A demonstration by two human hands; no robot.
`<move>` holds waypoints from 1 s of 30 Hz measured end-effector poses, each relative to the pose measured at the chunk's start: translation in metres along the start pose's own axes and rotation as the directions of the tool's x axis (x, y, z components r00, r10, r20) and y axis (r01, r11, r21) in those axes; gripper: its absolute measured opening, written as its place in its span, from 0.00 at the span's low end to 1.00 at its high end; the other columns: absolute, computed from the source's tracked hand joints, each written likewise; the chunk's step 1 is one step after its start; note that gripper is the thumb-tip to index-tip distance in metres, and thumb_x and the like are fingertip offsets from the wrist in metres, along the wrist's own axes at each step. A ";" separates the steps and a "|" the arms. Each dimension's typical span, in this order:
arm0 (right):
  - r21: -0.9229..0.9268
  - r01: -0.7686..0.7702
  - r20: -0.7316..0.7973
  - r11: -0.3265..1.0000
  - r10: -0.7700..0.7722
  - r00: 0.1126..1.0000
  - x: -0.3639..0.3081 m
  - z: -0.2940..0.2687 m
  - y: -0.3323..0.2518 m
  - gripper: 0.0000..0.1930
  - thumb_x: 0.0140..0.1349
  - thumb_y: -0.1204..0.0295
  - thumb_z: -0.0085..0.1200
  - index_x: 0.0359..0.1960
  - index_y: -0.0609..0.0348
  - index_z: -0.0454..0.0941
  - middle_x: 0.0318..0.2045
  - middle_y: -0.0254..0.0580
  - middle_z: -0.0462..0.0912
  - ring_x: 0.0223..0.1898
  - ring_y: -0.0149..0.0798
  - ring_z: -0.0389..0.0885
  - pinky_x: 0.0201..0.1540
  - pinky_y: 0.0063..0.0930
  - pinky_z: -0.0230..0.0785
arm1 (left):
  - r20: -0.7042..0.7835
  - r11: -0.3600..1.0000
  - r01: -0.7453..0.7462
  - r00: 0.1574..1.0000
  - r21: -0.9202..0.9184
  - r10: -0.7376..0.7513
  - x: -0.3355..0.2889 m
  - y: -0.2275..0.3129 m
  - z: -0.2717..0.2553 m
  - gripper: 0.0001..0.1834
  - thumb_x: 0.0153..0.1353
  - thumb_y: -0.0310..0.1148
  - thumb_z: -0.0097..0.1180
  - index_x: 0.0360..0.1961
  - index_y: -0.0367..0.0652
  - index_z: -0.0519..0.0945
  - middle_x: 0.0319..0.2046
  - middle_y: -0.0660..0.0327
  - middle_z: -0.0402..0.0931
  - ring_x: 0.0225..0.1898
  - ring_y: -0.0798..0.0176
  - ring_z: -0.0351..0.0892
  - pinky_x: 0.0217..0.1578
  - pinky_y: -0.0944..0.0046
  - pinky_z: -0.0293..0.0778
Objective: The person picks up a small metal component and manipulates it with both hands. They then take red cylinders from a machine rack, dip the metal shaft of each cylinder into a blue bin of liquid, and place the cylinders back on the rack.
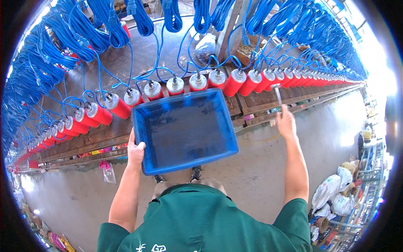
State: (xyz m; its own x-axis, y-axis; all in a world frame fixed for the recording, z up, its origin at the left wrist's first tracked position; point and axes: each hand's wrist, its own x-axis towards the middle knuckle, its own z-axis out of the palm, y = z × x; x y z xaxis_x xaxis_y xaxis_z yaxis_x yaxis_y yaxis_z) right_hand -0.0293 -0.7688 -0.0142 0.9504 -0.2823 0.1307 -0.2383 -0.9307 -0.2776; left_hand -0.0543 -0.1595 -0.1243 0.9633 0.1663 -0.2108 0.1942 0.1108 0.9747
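Note:
My left hand (136, 152) grips the left side of a blue plastic crate (191, 164), thumb over its rim. The crate is tilted toward me and its dark inside holds nothing I can make out. In my right hand (286, 122) is a small hammer (279, 95), its metal head up beside the row of red cylinders. Just past the crate's far rim stand red cylinders (175, 86) with silver tops, each joined to a blue cable. One more red cylinder (234, 82) leans at the crate's far right corner.
A long brown workbench (252, 106) carries the cylinder row far to both sides. Coiled blue cables (172, 16) hang above it, near a metal post (228, 29). White sacks (326, 192) and a rack (371, 185) stand at right. A plastic bag (109, 173) hangs below the bench.

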 end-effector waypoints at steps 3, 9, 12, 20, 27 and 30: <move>-0.127 -0.007 -0.193 0.992 -0.018 0.981 0.024 -0.022 0.048 0.16 0.74 0.72 0.50 0.60 0.59 0.70 0.44 0.64 0.83 0.46 0.68 0.83 0.47 0.58 0.75 | 0.008 0.997 -0.035 0.999 0.070 0.035 0.000 0.008 0.010 0.46 0.50 0.17 0.45 0.77 0.43 0.65 0.62 0.61 0.76 0.55 0.64 0.78 0.59 0.65 0.74; -0.155 0.157 0.187 0.975 -0.127 0.974 0.033 0.055 0.028 0.11 0.74 0.70 0.42 0.50 0.59 0.74 0.38 0.63 0.85 0.43 0.67 0.86 0.46 0.62 0.78 | -0.059 0.946 -0.086 0.992 0.314 0.110 -0.001 0.010 0.006 0.43 0.57 0.20 0.51 0.78 0.43 0.61 0.67 0.52 0.72 0.64 0.55 0.75 0.67 0.57 0.70; -0.134 0.213 0.276 0.968 -0.170 0.946 0.036 0.133 0.030 0.16 0.76 0.66 0.38 0.51 0.61 0.78 0.40 0.62 0.87 0.44 0.63 0.86 0.48 0.58 0.79 | -0.029 0.930 -0.080 0.995 0.360 0.097 0.000 0.014 0.011 0.43 0.59 0.22 0.55 0.79 0.42 0.59 0.68 0.51 0.70 0.65 0.53 0.74 0.68 0.56 0.69; -0.179 -0.009 0.307 0.984 0.065 0.949 0.041 0.176 -0.014 0.15 0.76 0.66 0.42 0.53 0.59 0.78 0.46 0.57 0.87 0.49 0.61 0.87 0.52 0.57 0.80 | -0.017 0.925 -0.054 0.998 0.376 0.065 -0.040 0.022 0.007 0.44 0.63 0.24 0.58 0.79 0.39 0.56 0.72 0.49 0.65 0.71 0.52 0.68 0.72 0.54 0.63; -0.192 -0.012 0.219 0.981 0.055 0.974 0.036 0.176 -0.029 0.17 0.68 0.60 0.59 0.52 0.56 0.79 0.53 0.53 0.84 0.56 0.57 0.83 0.57 0.53 0.78 | -0.059 0.956 0.031 0.998 0.291 -0.014 -0.059 0.019 -0.028 0.42 0.67 0.34 0.63 0.79 0.37 0.58 0.71 0.46 0.67 0.70 0.51 0.68 0.70 0.54 0.65; -0.073 0.029 0.224 0.997 -0.012 0.974 0.029 0.171 -0.004 0.19 0.66 0.63 0.59 0.55 0.59 0.79 0.54 0.57 0.84 0.57 0.60 0.81 0.59 0.52 0.76 | -0.064 0.968 0.106 0.994 0.229 -0.093 -0.051 0.030 -0.035 0.45 0.68 0.43 0.67 0.79 0.39 0.58 0.74 0.45 0.65 0.73 0.51 0.66 0.70 0.53 0.65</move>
State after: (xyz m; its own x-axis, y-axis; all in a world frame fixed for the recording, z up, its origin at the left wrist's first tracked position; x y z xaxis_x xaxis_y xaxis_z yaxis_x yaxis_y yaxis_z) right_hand 0.0332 -0.7338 -0.1724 0.9738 -0.2119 -0.0826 -0.2246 -0.9531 -0.2030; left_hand -0.1045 -0.1310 -0.0872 0.9270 0.2181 -0.3052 0.3322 -0.0994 0.9380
